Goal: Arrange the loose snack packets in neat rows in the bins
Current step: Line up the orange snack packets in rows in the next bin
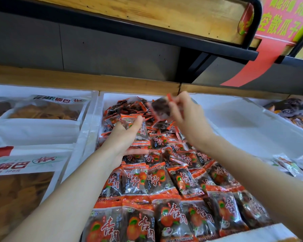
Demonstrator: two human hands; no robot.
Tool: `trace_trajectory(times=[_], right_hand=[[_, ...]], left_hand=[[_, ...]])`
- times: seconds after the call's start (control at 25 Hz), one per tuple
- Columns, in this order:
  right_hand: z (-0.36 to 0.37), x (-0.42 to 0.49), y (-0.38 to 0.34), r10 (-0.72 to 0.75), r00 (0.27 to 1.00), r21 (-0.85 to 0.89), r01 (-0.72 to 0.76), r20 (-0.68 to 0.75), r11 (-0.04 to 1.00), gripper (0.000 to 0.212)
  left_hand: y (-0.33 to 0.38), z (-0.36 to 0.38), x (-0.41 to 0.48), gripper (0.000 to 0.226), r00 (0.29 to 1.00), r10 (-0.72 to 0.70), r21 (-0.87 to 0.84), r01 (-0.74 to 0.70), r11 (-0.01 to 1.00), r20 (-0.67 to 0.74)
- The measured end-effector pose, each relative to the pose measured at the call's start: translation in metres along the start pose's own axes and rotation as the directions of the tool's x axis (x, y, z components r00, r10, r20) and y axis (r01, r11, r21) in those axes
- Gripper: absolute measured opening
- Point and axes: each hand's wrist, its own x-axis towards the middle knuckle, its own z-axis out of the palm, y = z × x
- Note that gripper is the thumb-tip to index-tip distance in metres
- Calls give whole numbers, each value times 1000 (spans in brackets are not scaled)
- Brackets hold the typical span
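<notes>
Head view: middle bin (101,109) is being filled with orange-and-dark snack packets (164,180). Near rows are lying flat, overlapped, labels up; far end is sitting as loose heap (128,106). Left hand (128,135) is being kept clamped on small stack of packets (138,126), likely squared for next row. Right hand (184,110) is pinching single packet (162,106) above heap, apparently being turned to match. Hands are being held apart.
</notes>
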Motion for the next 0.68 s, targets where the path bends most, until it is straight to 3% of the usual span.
trace_trajectory(times=[0.12, 0.24, 0.36, 0.4, 0.48, 0.56, 0.6, 0.68], right_hand=[[18, -31, -19, -267, 935, 9, 273, 231, 962, 13], [27, -39, -14, -365, 876, 35, 373, 316, 927, 15], [22, -40, -12, -391, 843, 174, 350, 369, 920, 26], [18, -37, -9, -338, 882, 197, 285, 329, 938, 26], [9, -24, 10, -122, 974, 163, 92, 189, 982, 23], [1, -7, 43, 144, 971, -117, -124, 189, 985, 23], [-2, -1, 61, 299, 915, -325, -205, 272, 923, 24], [1, 1, 88, 556, 705, -604, -225, 440, 765, 33]], left_hand=[[2, -3, 3, 65, 999, 18, -111, -15, 994, 31], [-2, -7, 4, 77, 996, 4, -82, 4, 997, 92], [-1, -7, 2, 41, 995, 76, -98, -71, 993, 57], [1, -7, 1, 31, 995, 95, -122, -91, 988, 26], [4, -6, 1, 35, 995, 99, -152, -100, 983, -10], [4, -6, 1, 43, 995, 98, -144, -101, 984, -31], [3, -6, 1, 44, 994, 102, -142, -105, 984, -33], [2, -6, 2, 45, 993, 115, -138, -118, 983, -24]])
